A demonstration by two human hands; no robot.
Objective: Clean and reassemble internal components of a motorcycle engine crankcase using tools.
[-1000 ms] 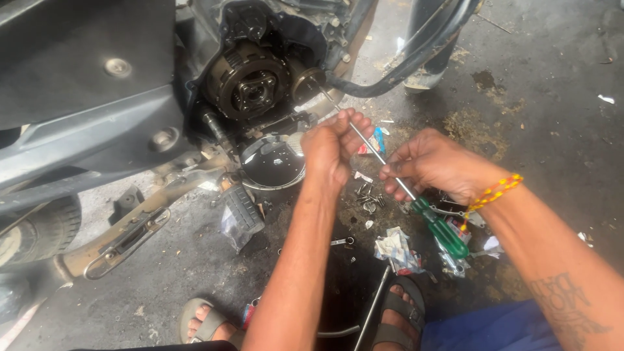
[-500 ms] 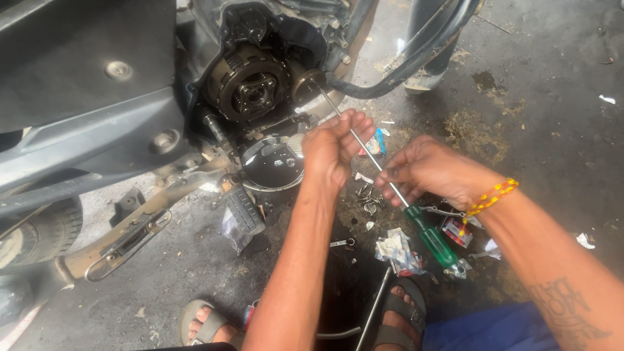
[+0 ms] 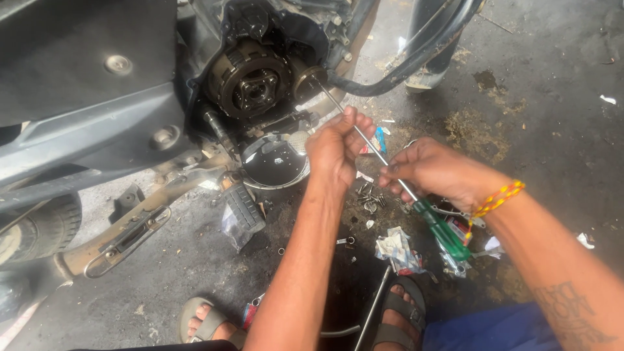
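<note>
Steadying a long screwdriver, the left hand is curling its fingers around the shaft while the right hand is pinching it near the green handle, aiming the tip into the exposed engine, likely for control.

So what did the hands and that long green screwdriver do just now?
The long green-handled screwdriver swung up and forward; its tip now reaches the open engine's round metal clutch. The left hand and right hand kept their grip on its shaft. The loose small bolts stayed on the ground.
</note>
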